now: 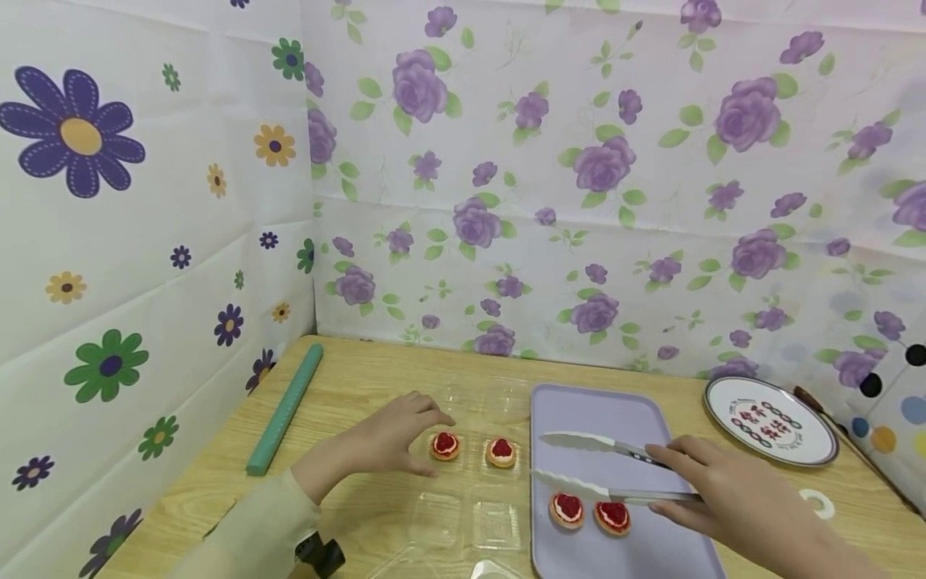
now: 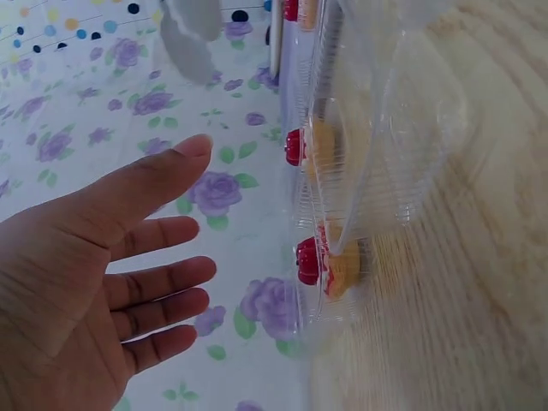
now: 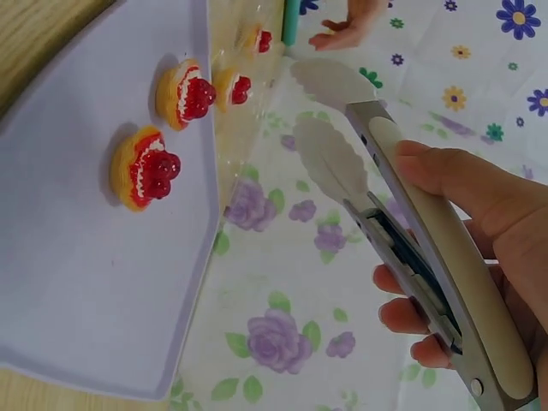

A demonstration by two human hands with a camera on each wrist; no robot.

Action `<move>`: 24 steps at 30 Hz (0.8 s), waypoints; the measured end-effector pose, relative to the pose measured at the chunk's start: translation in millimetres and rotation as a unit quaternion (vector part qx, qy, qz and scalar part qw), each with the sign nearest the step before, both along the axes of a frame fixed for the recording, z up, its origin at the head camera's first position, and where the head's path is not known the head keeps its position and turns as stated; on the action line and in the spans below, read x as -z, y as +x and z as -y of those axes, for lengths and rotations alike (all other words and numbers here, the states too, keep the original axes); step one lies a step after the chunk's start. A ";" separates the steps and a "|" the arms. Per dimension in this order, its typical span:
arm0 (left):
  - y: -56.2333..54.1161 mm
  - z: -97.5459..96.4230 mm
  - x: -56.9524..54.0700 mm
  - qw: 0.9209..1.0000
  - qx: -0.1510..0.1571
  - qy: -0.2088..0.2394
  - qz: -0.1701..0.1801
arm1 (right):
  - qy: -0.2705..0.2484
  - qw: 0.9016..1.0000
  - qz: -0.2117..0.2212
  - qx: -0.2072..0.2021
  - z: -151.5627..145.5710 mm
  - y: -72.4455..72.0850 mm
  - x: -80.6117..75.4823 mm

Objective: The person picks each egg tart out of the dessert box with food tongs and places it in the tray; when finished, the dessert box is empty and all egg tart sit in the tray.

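My right hand (image 1: pixel 731 490) grips a pair of tongs (image 3: pixel 437 265) by the handles, thumb on one arm and fingers curled round the other. The tongs' pale scalloped tips stand apart with nothing between them, over the lilac tray (image 1: pixel 637 410). Below them on the tray lie two red-topped tarts (image 1: pixel 567 511). My left hand (image 1: pixel 383 438) hovers beside the clear plastic container (image 1: pixel 499 515), thumb and fingers spread, holding nothing. Two more tarts (image 1: pixel 501 452) sit in separate compartments of that container, one close by the left fingertips.
A white plate (image 1: pixel 770 422) with red print is at the right, a brown stick (image 1: pixel 817 400) behind it. Near the right wrist lies a white ring (image 1: pixel 817 504). A green rod (image 1: pixel 285 410) lies along the left side. Flowered cloth (image 1: pixel 506 201) hangs behind the wooden table.
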State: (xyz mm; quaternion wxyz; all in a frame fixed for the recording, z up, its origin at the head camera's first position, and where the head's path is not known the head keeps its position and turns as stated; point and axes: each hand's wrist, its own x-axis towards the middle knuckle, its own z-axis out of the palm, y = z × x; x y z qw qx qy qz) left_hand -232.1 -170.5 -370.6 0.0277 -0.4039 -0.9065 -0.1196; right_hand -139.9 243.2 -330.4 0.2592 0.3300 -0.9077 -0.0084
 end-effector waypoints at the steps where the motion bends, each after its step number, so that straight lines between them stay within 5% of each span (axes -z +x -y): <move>1: -2.7 -2.9 -1.2 1.000 0.002 -0.003 -0.005 | 0.003 1.000 -0.016 -0.004 2.3 -2.2 -1.4; 7: -18.7 -20.2 -3.7 0.999 0.007 -0.022 -0.026 | 0.028 0.999 -0.044 -0.015 19.4 -15.3 -8.1; 16: -32.9 -47.3 2.5 0.998 0.007 -0.063 -0.026 | 0.080 0.997 -0.008 0.021 53.0 -29.1 -5.4; 24: -45.6 -55.6 11.3 0.996 -0.003 -0.088 0.018 | 0.097 0.993 0.037 0.053 70.6 -38.7 1.0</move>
